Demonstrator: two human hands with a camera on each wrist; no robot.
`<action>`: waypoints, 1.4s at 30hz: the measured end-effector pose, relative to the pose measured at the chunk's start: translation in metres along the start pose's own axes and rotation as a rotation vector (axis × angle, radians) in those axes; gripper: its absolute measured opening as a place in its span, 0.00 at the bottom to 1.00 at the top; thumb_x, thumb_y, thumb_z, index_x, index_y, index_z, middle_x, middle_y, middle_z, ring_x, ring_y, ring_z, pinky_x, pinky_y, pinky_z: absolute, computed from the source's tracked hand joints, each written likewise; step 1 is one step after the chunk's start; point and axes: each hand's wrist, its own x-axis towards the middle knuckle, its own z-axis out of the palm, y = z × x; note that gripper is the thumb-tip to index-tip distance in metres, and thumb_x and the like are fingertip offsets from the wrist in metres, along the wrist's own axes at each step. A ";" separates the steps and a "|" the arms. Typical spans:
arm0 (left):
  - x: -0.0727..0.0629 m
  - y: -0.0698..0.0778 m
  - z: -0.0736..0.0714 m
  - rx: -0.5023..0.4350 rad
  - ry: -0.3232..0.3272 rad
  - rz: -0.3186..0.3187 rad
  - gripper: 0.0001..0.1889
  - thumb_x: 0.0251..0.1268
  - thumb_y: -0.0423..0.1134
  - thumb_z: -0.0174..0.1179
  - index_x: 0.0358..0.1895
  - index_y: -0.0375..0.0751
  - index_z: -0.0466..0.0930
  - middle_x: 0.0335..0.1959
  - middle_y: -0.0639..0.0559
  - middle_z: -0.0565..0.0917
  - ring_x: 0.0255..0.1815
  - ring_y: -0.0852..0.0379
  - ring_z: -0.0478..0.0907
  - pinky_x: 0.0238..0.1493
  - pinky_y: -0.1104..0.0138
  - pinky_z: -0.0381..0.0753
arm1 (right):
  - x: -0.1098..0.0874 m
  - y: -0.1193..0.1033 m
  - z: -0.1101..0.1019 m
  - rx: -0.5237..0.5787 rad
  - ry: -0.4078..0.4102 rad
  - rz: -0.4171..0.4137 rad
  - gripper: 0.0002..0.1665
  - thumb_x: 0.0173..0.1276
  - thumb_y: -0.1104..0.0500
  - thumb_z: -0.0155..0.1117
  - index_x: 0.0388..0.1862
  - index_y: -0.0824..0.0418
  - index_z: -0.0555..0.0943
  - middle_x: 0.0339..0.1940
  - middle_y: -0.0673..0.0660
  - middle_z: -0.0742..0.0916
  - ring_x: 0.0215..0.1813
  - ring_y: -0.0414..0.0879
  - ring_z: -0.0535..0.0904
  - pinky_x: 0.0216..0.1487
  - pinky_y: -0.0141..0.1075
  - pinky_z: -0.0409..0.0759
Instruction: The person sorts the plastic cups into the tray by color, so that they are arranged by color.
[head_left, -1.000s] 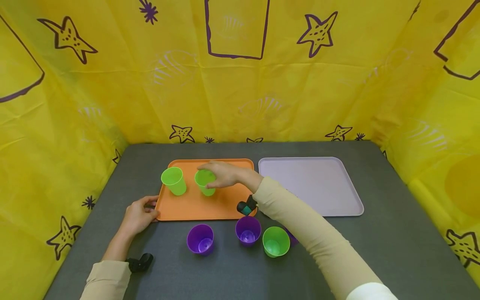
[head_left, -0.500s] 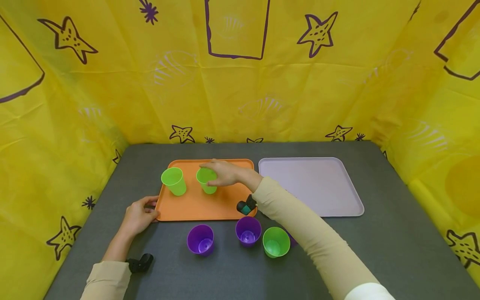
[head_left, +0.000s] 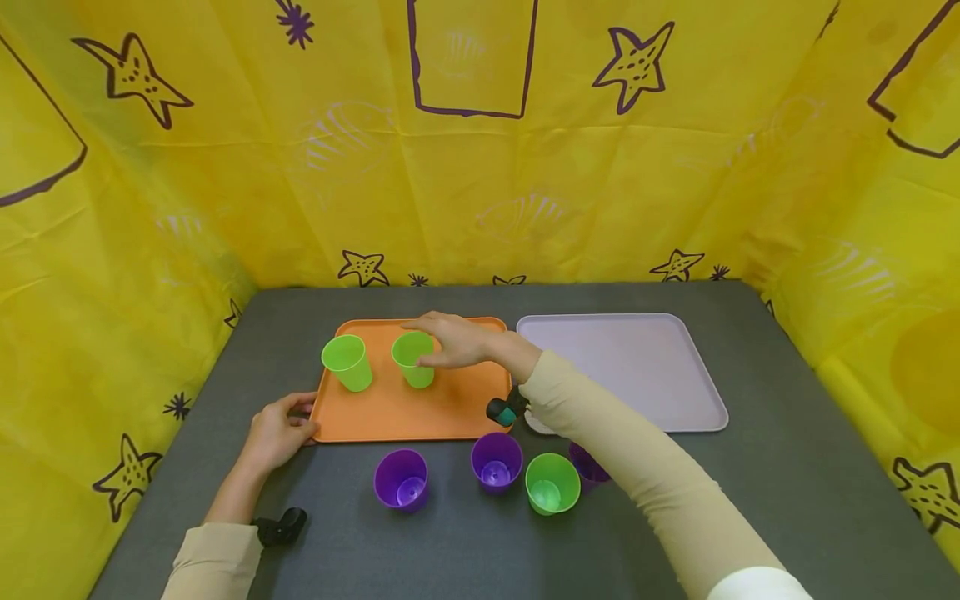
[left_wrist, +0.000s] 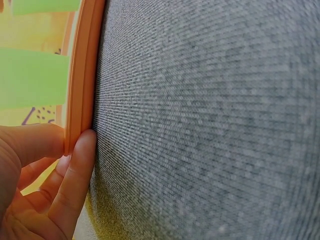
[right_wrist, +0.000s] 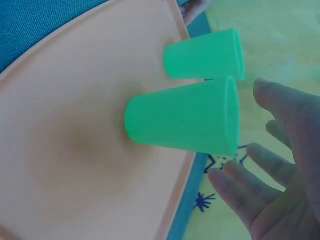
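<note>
My left hand (head_left: 276, 429) pinches the near left corner of the orange tray (head_left: 375, 423); in the left wrist view the thumb and fingertips meet at its rim (left_wrist: 84, 70). Two green cups stand upright on this tray. One green cup (head_left: 357, 377) is at the left end, the other green cup (head_left: 418, 377) nearer the middle. Above and to the right of the middle cup is my right hand (head_left: 459, 340), its fingers spread. The right wrist view shows a gap between that hand (right_wrist: 280, 175) and the cup's rim (right_wrist: 231, 117).
To the right lies a pale lilac tray (head_left: 622, 367). In front of the trays stand a purple cup (head_left: 401, 482), a second purple cup (head_left: 497, 463), a green cup (head_left: 552, 485) and another purple cup (head_left: 587, 467) partly behind the right sleeve. Yellow patterned cloth (head_left: 480, 200) surrounds the dark table.
My right hand has let go of the middle green cup and drawn up and to the right. That cup shifted slightly back on the tray. The left hand stays where it was.
</note>
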 end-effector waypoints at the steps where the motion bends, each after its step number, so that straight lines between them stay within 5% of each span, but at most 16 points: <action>1: 0.000 0.000 0.000 0.004 0.001 0.001 0.26 0.52 0.27 0.59 0.58 0.26 0.69 0.45 0.33 0.77 0.36 0.49 0.81 0.25 0.70 0.82 | -0.002 0.000 -0.002 0.003 0.005 -0.006 0.37 0.66 0.51 0.58 0.71 0.57 0.58 0.68 0.60 0.67 0.69 0.51 0.61 0.67 0.44 0.63; 12: -0.001 0.002 -0.001 0.014 -0.013 -0.015 0.26 0.53 0.28 0.59 0.59 0.27 0.69 0.45 0.33 0.77 0.37 0.48 0.81 0.26 0.70 0.82 | -0.034 -0.002 -0.013 0.034 0.039 -0.106 0.36 0.65 0.52 0.59 0.70 0.58 0.60 0.64 0.59 0.71 0.60 0.47 0.70 0.52 0.35 0.76; 24: 0.001 0.000 -0.001 -0.004 -0.015 -0.018 0.26 0.52 0.27 0.59 0.58 0.26 0.68 0.45 0.32 0.77 0.37 0.49 0.81 0.26 0.70 0.82 | -0.084 -0.008 -0.022 0.074 -0.006 -0.178 0.36 0.64 0.52 0.60 0.69 0.57 0.61 0.65 0.51 0.70 0.62 0.44 0.69 0.54 0.36 0.76; 37: 0.002 0.000 0.000 -0.007 -0.009 -0.008 0.26 0.52 0.27 0.60 0.58 0.26 0.69 0.44 0.33 0.77 0.36 0.49 0.81 0.25 0.70 0.82 | -0.137 -0.001 -0.013 0.084 0.146 -0.318 0.31 0.62 0.52 0.62 0.64 0.54 0.67 0.61 0.48 0.75 0.58 0.38 0.71 0.55 0.34 0.75; 42: 0.002 -0.001 0.000 -0.007 -0.005 0.001 0.26 0.52 0.27 0.59 0.57 0.26 0.70 0.44 0.33 0.77 0.36 0.49 0.81 0.25 0.70 0.82 | -0.158 0.004 -0.001 0.115 0.148 -0.329 0.33 0.61 0.51 0.63 0.65 0.53 0.66 0.62 0.48 0.74 0.59 0.38 0.70 0.56 0.36 0.74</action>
